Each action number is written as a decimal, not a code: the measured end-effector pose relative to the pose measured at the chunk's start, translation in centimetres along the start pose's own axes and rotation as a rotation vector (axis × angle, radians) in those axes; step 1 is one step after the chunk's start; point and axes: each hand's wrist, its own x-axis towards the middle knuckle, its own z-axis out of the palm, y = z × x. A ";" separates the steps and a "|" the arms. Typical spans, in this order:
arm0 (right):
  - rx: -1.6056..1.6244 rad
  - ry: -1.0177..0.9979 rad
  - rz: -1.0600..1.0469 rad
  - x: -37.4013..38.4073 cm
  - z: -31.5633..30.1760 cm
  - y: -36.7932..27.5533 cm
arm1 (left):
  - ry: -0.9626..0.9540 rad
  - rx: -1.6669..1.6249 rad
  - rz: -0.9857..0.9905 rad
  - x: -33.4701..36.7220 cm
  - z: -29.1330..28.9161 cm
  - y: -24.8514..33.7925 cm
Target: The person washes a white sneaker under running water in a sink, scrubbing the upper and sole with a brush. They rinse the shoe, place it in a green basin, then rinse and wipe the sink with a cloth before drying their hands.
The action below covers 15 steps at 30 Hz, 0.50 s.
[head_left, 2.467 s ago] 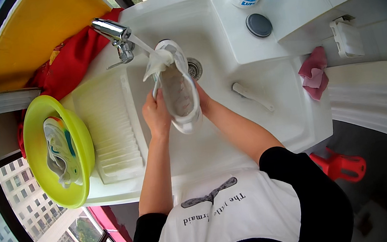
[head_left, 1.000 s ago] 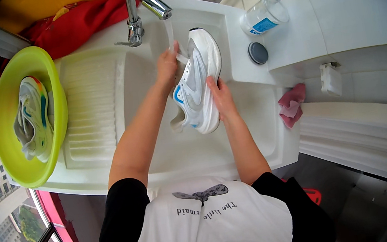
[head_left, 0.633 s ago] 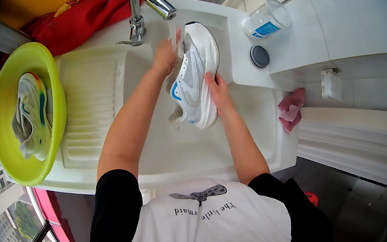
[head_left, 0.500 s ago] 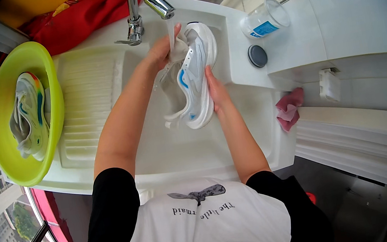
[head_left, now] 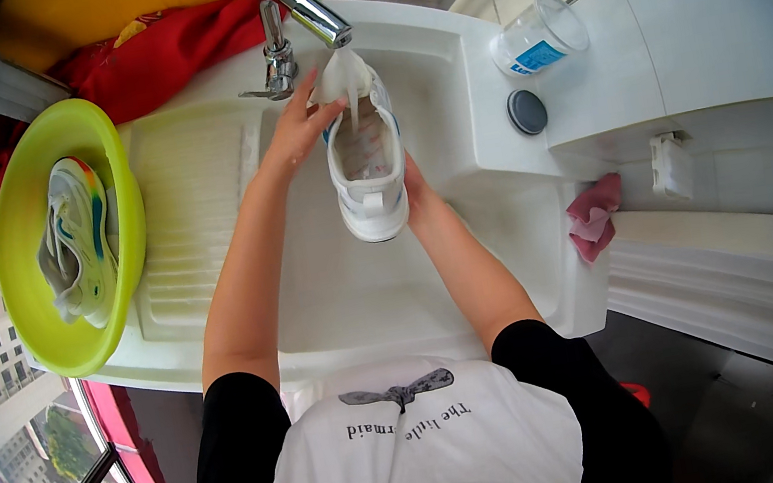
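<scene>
A white sneaker (head_left: 372, 198) is held over the sink basin, its opening facing up and its heel toward me. Water from the chrome faucet (head_left: 315, 15) runs onto its raised tongue (head_left: 342, 76) and into the opening. My right hand (head_left: 416, 188) grips the shoe low on its right side, the fingers partly hidden beneath it. At the shoe's upper left, my left hand (head_left: 294, 133) is open, fingers apart beside the tongue, the thumb at the collar. The matching sneaker (head_left: 79, 245) lies in a yellow-green basin (head_left: 131, 236) at the left.
A ribbed washboard slope (head_left: 188, 202) lies left of the white sink basin (head_left: 335, 300). On the right ledge are a clear plastic jar (head_left: 532, 41) and its grey lid (head_left: 527, 111). A pink cloth (head_left: 595, 216) hangs over the right edge. Red fabric (head_left: 175, 54) lies behind the faucet.
The sneaker has turned from its side to opening up, heel toward me, and water now runs inside it. My left hand has let go of the tongue and moved left.
</scene>
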 end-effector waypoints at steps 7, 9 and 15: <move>0.049 -0.015 0.008 1.1 -1.0 1.1 | 0.033 0.051 -0.024 -5.0 1.3 0.7; 0.016 0.010 -0.002 0.9 -0.2 1.6 | 0.097 0.112 0.049 -5.1 1.4 -0.4; 0.049 -0.020 -0.031 -0.1 -0.6 2.8 | 0.236 0.296 0.001 -6.5 3.2 0.3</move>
